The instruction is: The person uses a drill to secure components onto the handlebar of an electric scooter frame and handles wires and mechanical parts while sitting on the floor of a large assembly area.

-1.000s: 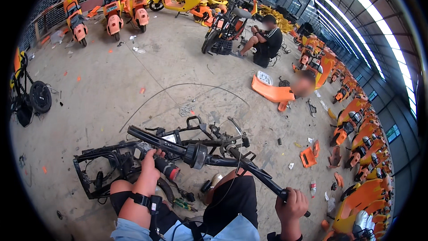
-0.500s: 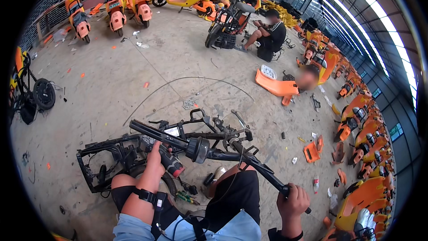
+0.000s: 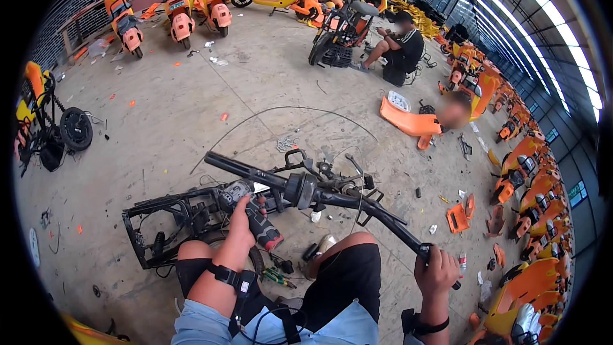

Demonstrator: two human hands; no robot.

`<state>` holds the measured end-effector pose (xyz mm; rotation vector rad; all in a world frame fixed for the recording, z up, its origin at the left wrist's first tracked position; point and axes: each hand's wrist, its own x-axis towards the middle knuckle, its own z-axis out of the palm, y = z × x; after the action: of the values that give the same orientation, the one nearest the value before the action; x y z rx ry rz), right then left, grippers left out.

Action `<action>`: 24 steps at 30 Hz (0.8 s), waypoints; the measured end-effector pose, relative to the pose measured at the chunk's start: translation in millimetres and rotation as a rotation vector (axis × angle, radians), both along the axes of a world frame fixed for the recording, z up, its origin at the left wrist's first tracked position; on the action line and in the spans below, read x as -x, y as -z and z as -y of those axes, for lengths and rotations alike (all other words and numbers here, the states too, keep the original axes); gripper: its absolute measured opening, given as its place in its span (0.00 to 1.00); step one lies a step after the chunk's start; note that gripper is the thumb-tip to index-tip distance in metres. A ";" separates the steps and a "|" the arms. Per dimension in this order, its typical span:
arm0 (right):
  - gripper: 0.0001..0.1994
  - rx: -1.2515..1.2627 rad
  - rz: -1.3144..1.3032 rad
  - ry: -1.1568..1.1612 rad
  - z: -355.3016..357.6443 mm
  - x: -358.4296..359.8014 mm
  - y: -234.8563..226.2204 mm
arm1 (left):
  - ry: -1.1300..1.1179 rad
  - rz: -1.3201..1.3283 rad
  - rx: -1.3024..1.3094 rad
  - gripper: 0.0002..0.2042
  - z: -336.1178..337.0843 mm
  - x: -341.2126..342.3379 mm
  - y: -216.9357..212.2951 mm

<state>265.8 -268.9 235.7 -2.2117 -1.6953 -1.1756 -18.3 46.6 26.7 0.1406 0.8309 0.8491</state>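
Note:
A black scooter handlebar (image 3: 393, 227) slants across in front of me, from a thick black tube at the upper left to its grip at the lower right. My right hand (image 3: 438, 271) is closed around that grip end. Below the thick tube, my left hand (image 3: 244, 222) is wrapped round a black and grey cordless power tool (image 3: 263, 230) with a red end. The tool's head points toward the stripped black scooter frame (image 3: 145, 243) on the floor. Its tip is hidden. A thin cable (image 3: 361, 207) crosses the handlebar.
Green-handled pliers (image 3: 276, 278) lie by my legs. Beyond are an orange body panel (image 3: 408, 121) and smaller orange parts (image 3: 457, 217). A person (image 3: 403, 51) crouches by a partly stripped scooter (image 3: 338, 35). Rows of orange scooters (image 3: 530, 198) line the right; a wheel (image 3: 76, 129) stands at left.
The whole scene has shifted a little to the right as my view turns. The power tool's head shows more from under the tube. Both hands keep their grips.

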 end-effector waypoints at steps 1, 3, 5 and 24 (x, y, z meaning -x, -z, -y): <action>0.11 -0.018 0.022 -0.022 -5.4 -1.6 -1.8 | -0.002 0.019 0.011 0.16 -1.4 -0.8 3.9; 0.11 -0.036 0.051 -0.023 -13.1 -3.3 -1.5 | 0.016 0.040 0.005 0.15 1.3 -5.6 -0.9; 0.11 -0.051 0.072 0.003 -21.1 -5.5 -2.7 | -0.022 0.052 -0.010 0.14 6.1 -12.3 -8.0; 0.11 -0.157 -0.073 -0.002 -15.1 24.2 7.8 | -0.200 0.189 0.094 0.17 -2.2 9.5 4.4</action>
<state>241.6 -253.8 227.9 -2.1317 -1.5222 -1.1694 -27.8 48.8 22.3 -0.1061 0.7125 0.9923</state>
